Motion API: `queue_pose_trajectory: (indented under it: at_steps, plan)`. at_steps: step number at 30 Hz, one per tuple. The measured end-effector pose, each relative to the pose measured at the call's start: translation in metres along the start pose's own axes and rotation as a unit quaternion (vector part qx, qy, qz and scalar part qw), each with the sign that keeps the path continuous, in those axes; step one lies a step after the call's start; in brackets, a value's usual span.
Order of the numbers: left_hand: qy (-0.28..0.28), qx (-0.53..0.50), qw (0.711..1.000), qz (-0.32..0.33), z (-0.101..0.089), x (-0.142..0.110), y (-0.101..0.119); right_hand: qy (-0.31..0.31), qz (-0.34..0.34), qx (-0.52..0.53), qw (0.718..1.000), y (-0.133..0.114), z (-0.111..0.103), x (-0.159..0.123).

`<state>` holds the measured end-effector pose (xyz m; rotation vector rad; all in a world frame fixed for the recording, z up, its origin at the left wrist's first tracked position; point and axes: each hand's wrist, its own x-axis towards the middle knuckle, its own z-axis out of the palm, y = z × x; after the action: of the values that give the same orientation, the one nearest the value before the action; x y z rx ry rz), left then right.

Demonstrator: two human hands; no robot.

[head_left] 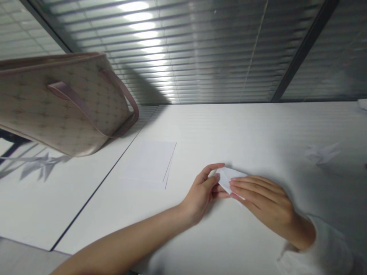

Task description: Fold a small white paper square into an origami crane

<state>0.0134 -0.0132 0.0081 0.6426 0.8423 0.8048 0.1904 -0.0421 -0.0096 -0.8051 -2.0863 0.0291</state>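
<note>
The step in hand looks like pressing a crease into a small piece of folded white paper (pixel 233 174), held between both hands over the near-middle part of the white table (pixel 206 133). To do it well, the left hand (pixel 205 189) should hold its corner steady, so the layers do not slip, while the right hand (pixel 263 194) lines up the edges and runs a fingertip firmly along the fold, from the pinned corner outward. Even pressure should give a sharper line; pushing before the edges meet could skew the fold or wrinkle the thin sheet.

The left fingers are clamped on the paper's left corner: the thumb lies on top, the index finger reaches along the far side, and other fingers sit at the near side, partly beneath. The right fingers are together, closed over the right part of the paper, their tips resting on its upper face near the left thumb. They cover much of it, so I cannot tell what the hidden end looks like, or exactly where the right thumb presses.

Left of the hands, well apart from them, flat white sheets (pixel 146 162) overlap slightly askew. Far to the right lies a pointed folded-paper figure (pixel 321 153).
</note>
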Motion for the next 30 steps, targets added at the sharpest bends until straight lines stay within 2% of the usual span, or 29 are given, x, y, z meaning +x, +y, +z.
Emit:
queue_pose_trajectory:
  at_steps: [4,7,14,21,30]
  plan:
    - [-0.023,-0.016,1.0,0.012,0.0002,-0.0011,0.0008,0.051,0.041,0.032,0.997,0.0008,0.001,0.0042]
    - [-0.037,-0.028,0.999,0.005,0.0004,-0.0021,0.0015,0.064,0.048,0.064,0.995,0.0016,0.0014,0.0053]
    - [-0.014,-0.029,0.999,0.001,0.002,-0.0027,0.0021,0.084,0.069,0.105,0.988,-0.0017,0.0022,0.0063]
    - [-0.009,-0.027,1.0,-0.001,0.0027,-0.0035,0.0022,0.062,0.077,0.105,0.99,-0.0037,-0.0004,0.0082]
    - [-0.004,-0.033,0.999,-0.006,0.0032,-0.0035,0.0029,0.061,0.078,0.099,0.99,-0.0066,-0.0015,0.0096]
